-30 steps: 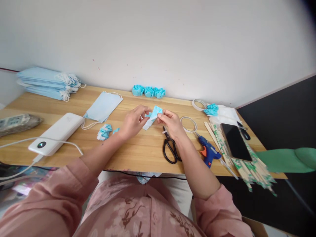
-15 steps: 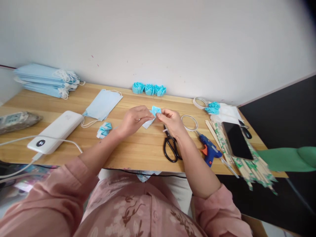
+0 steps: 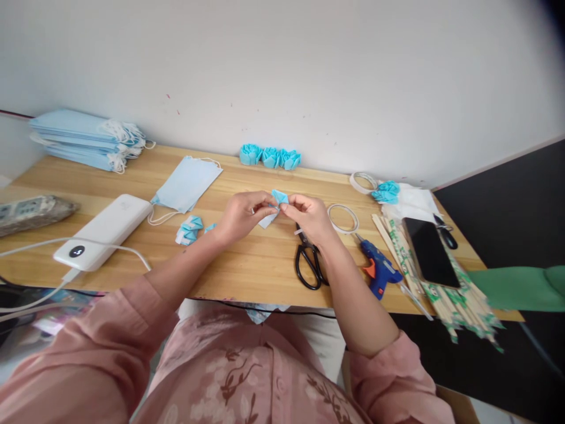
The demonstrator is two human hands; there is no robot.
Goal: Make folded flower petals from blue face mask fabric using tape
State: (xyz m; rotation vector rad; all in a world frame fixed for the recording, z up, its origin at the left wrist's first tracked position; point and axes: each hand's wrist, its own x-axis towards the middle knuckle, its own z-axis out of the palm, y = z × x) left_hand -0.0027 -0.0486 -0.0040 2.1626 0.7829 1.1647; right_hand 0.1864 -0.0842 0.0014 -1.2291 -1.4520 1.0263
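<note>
**Left hand (image 3: 244,217) joins right hand (image 3: 312,218) on the folded blue piece (image 3: 279,196)**

One second ago, the left fingers stand a little open beside the piece; now their tips come together on its left side, close to the right fingertips. The right hand keeps its pinch on the right side, as before. So both hands are grasping the same piece, over the middle of the wooden table (image 3: 251,274). Its pale end hangs down toward the near left. I judge that this is a folding step, with one hand holding firm while the other shapes. The exact crease is hidden by the fingers, so I cannot tell it. The scissors (image 3: 306,244), near the right wrist, and three blue flowers (image 3: 270,157) at the far side lie untouched.
</note>
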